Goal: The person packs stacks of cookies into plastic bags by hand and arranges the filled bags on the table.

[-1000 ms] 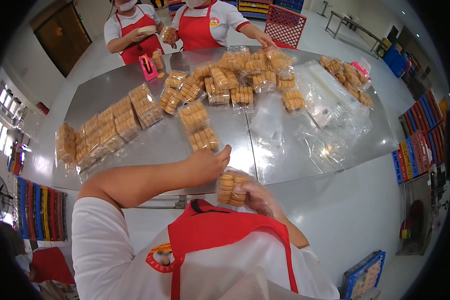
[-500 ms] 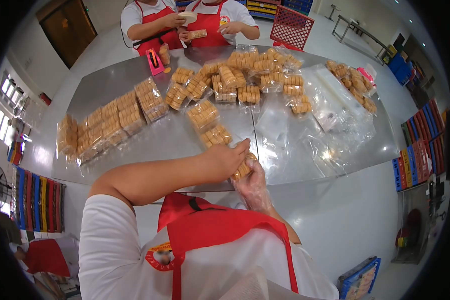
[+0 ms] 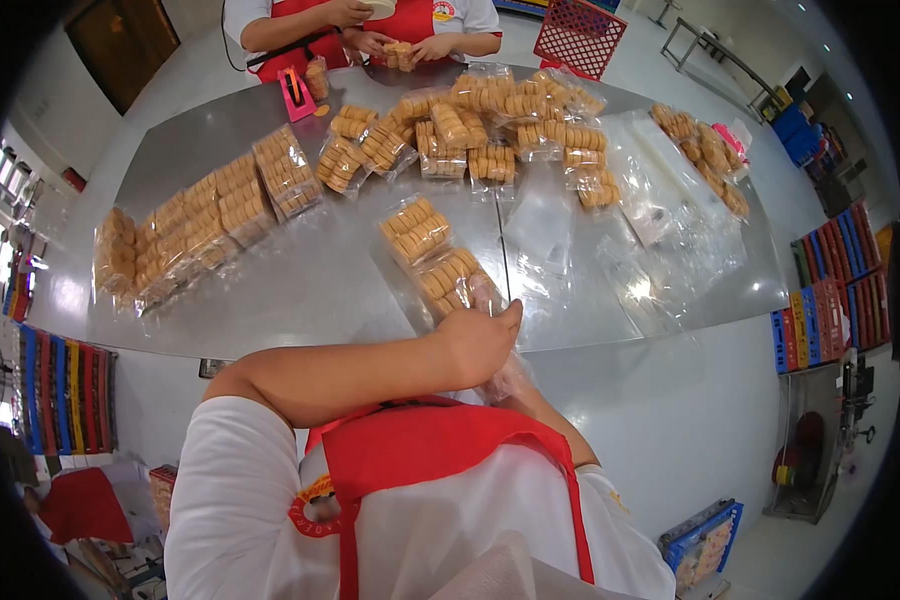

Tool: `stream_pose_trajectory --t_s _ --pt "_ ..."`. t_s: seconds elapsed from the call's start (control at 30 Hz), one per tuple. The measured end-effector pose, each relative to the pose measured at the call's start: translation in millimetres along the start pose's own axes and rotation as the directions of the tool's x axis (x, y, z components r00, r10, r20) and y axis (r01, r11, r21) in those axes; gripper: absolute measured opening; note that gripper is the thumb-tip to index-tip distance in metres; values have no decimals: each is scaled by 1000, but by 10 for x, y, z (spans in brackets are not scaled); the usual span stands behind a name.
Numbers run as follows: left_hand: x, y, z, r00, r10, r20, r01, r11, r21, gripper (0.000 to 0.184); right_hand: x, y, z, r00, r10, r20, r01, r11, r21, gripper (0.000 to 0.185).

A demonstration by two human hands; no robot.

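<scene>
A clear plastic bag [image 3: 410,290] lies at the table's near edge with rows of round golden biscuits [image 3: 445,280] inside. My left hand [image 3: 478,345] is closed at the bag's near end, its fingertips pinching the plastic. Below and behind it my right hand [image 3: 506,382], in a clear glove, is mostly covered by the left. Its fingertips seem to reach past the left hand to the nearest biscuits, inside or against the bag. Just beyond sits another block of biscuits [image 3: 415,230]; whether it shares the same bag I cannot tell.
Packed biscuits stand in a row [image 3: 205,215] at left and a heap [image 3: 470,135] at the back. Clear empty bags [image 3: 655,200] lie at right. A pink tape dispenser [image 3: 296,93] is at the far edge. Two people in red aprons work across the table.
My hands have moved down towards my body. The biscuits held near my right hand have gone forward against those in the bag. Across the table, a co-worker's hands now hold loose biscuits.
</scene>
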State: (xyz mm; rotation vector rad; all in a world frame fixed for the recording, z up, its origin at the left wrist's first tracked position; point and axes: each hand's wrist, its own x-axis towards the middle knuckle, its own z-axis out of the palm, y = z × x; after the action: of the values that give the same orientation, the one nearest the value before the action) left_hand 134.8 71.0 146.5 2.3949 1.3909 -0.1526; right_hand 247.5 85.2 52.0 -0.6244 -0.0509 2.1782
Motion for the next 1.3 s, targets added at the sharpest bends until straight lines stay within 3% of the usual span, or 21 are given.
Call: stream_pose_trajectory --t_s 0.1,0.2,0.27,0.4,0.6,0.7,0.8,0.9,0.93,0.97,1.03,1.07,1.13,1.17,1.27,1.3 --pt "-52 13 26 990 4 -144 -3 1000 13 54 -77 -25 -12 1000 7 18 -6 996 -84 42" --pt "-155 19 -82 993 -4 -114 -5 997 -79 52 -83 -34 59 998 7 63 5 981 -196 41" --pt "-21 -21 437 982 34 -186 -57 991 -118 57 57 -37 161 995 -13 97 38 965 -259 40" --pt "-140 170 34 986 136 -95 -148 980 -133 60 503 -2 278 994 -35 103 67 944 -324 38" --pt "-157 -80 147 954 133 -268 -154 986 -59 52 568 302 102 998 -16 52 37 911 -411 35" --pt "-257 -193 178 962 50 -270 -64 997 -43 53 519 541 26 997 -59 45 73 883 -464 34" --pt "-375 -266 298 857 45 -514 -149 975 -162 53 605 833 17 981 -196 11 166 801 -575 32" --pt "-553 -453 443 669 -105 -736 -158 947 -279 47 665 848 -4 980 -195 43 180 771 -611 31" --pt "-613 -610 477 516 -195 -834 -77 959 -272 49 520 666 121 980 -76 185 163 838 -521 26" --pt "-645 -816 498 338 -261 -904 5 961 -275 51 617 586 -17 987 70 146 30 806 -591 11" --pt "-610 -1199 584 7 -644 -765 51 764 -643 63 675 627 -3 976 13 218 156 657 -737 9" --pt "-527 -1340 697 -20 -742 -670 -73 669 -740 67 699 641 14 966 -7 259 217 566 -795 9" --pt "-349 -1538 815 -29 -894 -447 -331 431 -840 75 736 583 141 886 -32 462 463 111 -879 9" --pt "-300 -1554 842 -7 -905 -425 -385 394 -834 75 775 541 198 830 -6 558 553 -132 -823 12" --pt "-169 -1428 868 77 -916 -394 -518 300 -801 75 996 412 268 860 268 435 503 -296 -812 16" --pt "-127 -1369 913 106 -909 -403 -554 283 -783 74 1034 434 310 849 272 453 526 -348 -777 18"
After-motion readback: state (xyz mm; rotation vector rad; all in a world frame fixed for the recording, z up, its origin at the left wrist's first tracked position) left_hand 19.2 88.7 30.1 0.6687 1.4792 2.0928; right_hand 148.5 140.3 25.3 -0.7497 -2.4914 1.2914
